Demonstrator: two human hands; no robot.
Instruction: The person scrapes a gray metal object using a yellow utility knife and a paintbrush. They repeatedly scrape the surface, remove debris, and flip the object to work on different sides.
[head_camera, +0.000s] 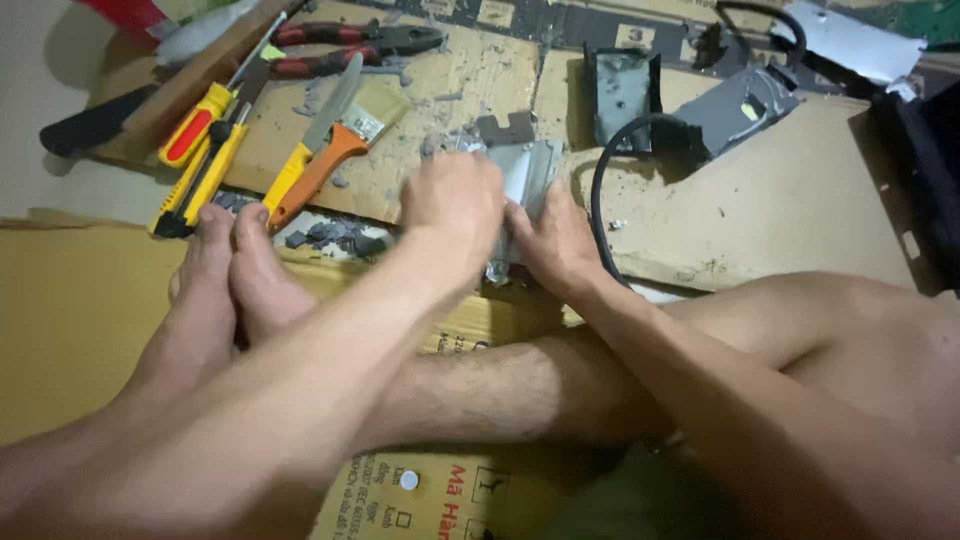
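Both hands meet over a small, dull silver metal piece (530, 175) lying on the cardboard sheet (780, 200) at the centre of the scene: the left hand (452, 205) is curled into a loose fist on its left part, knuckles up, while the right hand (553, 240) lies just beside it with fingers pressed flat against the piece's near right edge. The motion blur hides exactly how the fingertips grip. Nearer, bare legs cross over a yellow printed carton (440, 500), and two feet (225, 275) rest at the cardboard's near left edge. Just right of the hands a smooth black cable (598, 200) curves away. Farther left lie a flat paintbrush with an orange handle (330, 150), a yellow utility knife (200, 180) and a red-and-yellow screwdriver (200, 125). Farthest, red-handled pliers (350, 45) lie among grey crumbly scraps (335, 238).
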